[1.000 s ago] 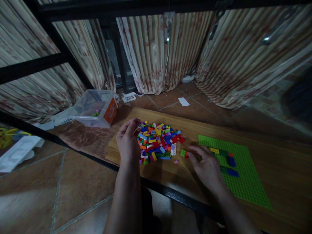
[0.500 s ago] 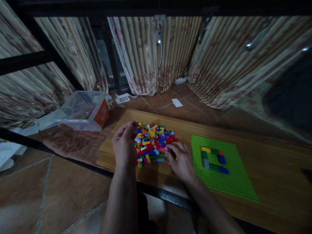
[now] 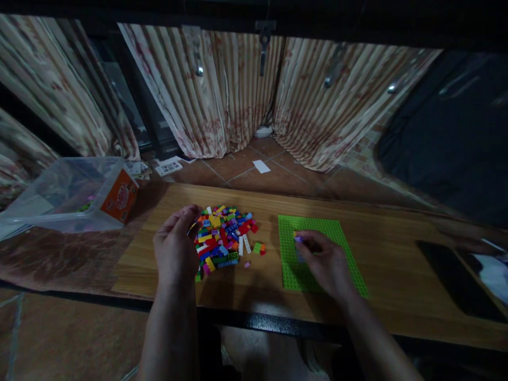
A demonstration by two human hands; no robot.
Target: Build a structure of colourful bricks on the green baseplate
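My right hand [image 3: 327, 262] pinches a small purple toy brick [image 3: 299, 239] over the green studded baseplate [image 3: 291, 275]. Beneath its fingers, most of the ring of bricks on the plate is hidden; a bit of yellow and grey shows at the fingertips. My left hand [image 3: 177, 241] hovers at the left edge of the pile of coloured bricks [image 3: 222, 235], thumb and fingers pressed together. Whatever may be between those fingers is too small or hidden to name. A few loose bricks, among them a light green one [image 3: 257, 247], lie between pile and plate.
A clear plastic box [image 3: 79, 211] with an orange label stands left of the wooden board [image 3: 146, 264]. To the right lies a dark flat panel [image 3: 456, 278]. Striped curtains [image 3: 246, 95] hang behind, and papers [image 3: 262, 166] lie on the tiled floor.
My right hand has gone from the pile's right edge over to the baseplate, now with the purple brick in it. The view has turned right; my left hand stays by the pile.
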